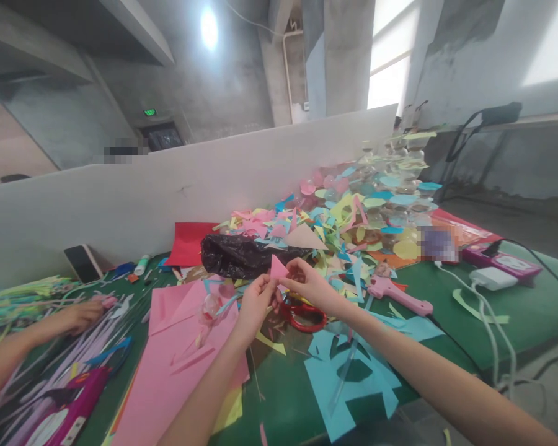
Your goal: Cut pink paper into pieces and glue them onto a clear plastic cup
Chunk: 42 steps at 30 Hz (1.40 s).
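A small pink paper triangle (278,266) is pinched between my two hands over the middle of the table. My left hand (259,296) grips its lower left part, and my right hand (303,282) holds it from the right side. Just below my right hand lie red-handled scissors (309,323), partly hidden. Pink paper sheets (149,371) spread out beneath my left forearm. Under my right forearm is a blue sheet (328,378) with pieces cut out of it. A crumpled black plastic bag (232,253) sits just behind my hands.
A pink glue gun (400,296) with a cable lies to the right, near a white plug adapter (493,279) and purple power strip (511,263). Paper scraps and clear plastic cups (411,217) pile up behind. At left, another person's hand (81,314) reaches over pipe cleaners (51,384).
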Tool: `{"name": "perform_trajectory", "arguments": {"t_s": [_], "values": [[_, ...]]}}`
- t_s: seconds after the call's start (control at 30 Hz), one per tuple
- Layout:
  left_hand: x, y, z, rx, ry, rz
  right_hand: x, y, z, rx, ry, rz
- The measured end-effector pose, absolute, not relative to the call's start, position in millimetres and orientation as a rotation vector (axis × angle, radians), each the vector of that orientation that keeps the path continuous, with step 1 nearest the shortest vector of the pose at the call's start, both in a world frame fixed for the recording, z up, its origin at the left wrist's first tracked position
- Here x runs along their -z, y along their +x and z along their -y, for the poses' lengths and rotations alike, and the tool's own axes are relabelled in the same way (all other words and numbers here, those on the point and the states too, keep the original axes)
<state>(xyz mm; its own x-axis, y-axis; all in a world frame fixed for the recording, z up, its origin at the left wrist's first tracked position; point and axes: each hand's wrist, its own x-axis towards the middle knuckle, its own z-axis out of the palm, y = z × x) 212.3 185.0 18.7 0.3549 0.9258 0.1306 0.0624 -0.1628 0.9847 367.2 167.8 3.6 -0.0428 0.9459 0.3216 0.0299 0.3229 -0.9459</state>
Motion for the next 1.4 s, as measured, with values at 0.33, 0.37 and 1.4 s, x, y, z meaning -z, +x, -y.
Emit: {"name": "perform_trajectory", "arguments": {"t_s": [0.33, 0.37, 1.4], "values": [[-17, 213, -186, -1.007, 1.484, -0.891, -17, 371, -162, -0.843, -0.95, 1.436], [-17, 213, -187, -1.015, 1.485, -0.893, -17, 372, -162, -0.85, -0.963, 1.444], [-22, 213, -180, -0.994, 1.624, -0.977, -7, 372, -172, -1.13, -0.914, 1.419]]}}
